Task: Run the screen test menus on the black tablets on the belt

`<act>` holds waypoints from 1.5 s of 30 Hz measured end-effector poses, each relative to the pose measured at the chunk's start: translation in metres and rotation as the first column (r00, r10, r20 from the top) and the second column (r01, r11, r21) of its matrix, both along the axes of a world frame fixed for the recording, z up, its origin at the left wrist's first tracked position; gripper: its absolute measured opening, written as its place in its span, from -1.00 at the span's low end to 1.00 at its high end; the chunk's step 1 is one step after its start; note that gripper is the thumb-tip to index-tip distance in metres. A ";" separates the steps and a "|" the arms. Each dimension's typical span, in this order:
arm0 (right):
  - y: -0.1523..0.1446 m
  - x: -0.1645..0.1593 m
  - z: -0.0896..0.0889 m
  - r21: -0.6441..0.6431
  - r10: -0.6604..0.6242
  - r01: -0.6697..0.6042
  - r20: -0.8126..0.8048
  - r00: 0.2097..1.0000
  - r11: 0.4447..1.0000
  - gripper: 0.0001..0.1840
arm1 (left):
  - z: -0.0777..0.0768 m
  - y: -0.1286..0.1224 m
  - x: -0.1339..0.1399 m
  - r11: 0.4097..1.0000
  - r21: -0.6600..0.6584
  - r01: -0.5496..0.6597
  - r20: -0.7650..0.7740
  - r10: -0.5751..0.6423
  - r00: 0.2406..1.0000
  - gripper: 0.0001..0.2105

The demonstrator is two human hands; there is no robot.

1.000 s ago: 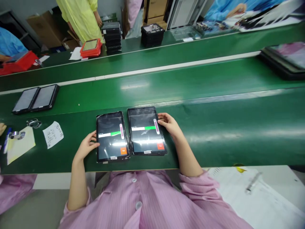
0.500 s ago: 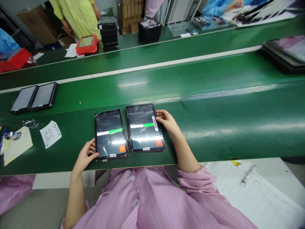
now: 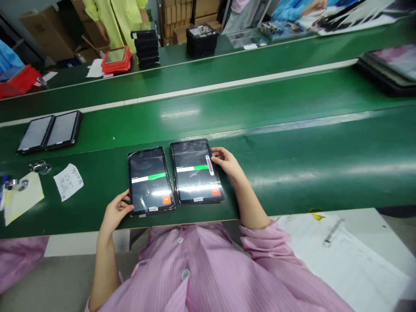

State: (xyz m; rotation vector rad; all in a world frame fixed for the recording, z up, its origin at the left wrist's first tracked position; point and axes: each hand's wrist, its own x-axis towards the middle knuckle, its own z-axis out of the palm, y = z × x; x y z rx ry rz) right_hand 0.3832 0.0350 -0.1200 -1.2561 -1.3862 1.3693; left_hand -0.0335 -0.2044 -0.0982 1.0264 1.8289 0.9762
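Note:
Two black tablets lie side by side on the green bench, their screens lit with a white-and-green bar and an orange-red square. My left hand [image 3: 116, 211] grips the lower left edge of the left tablet [image 3: 151, 186], thumb at its rim. At the upper right edge of the right tablet [image 3: 191, 182], my right hand [image 3: 227, 163] has its thumb and fingers closed on the side. A pink slider shows on that screen near my right thumb. Both tablets rest flat, with a narrow gap between them. Parts of my fingertips are hidden by the tablet edges.
Two more tablets [image 3: 65, 129] lie on the green belt [image 3: 136, 125] at left. Metal clips, a handwritten note [image 3: 68, 182] and yellow paper [image 3: 24, 197] are on the bench. Stacked devices [image 3: 390, 69] sit far right. Across the belt are red trays [image 3: 117, 65], black stacks and co-workers.
The tablets on the belt at left have shifted slightly right. Across the bench, the person in yellow has moved a little right. My hands keep their places on the two tablets.

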 end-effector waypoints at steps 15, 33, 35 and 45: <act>0.000 -0.001 -0.001 0.017 0.007 -0.007 0.016 1.000 1.000 -0.57 | 0.032 0.014 0.038 0.980 0.024 0.195 -0.642 -0.134 0.754 -0.37; 0.000 -0.003 0.001 0.029 0.007 -0.008 0.021 1.000 1.000 -0.55 | 0.040 0.050 0.090 0.853 0.077 0.517 -0.720 -0.311 0.620 -0.23; 0.000 -0.003 0.001 0.030 -0.001 0.000 0.022 1.000 1.000 -0.55 | 0.039 0.047 0.081 0.884 0.139 0.446 -0.725 -0.216 0.654 -0.22; -0.002 -0.003 0.002 0.046 0.005 -0.008 0.054 0.999 0.999 -0.58 | -0.012 0.055 0.022 0.944 0.321 -0.068 -0.244 0.152 0.958 -0.38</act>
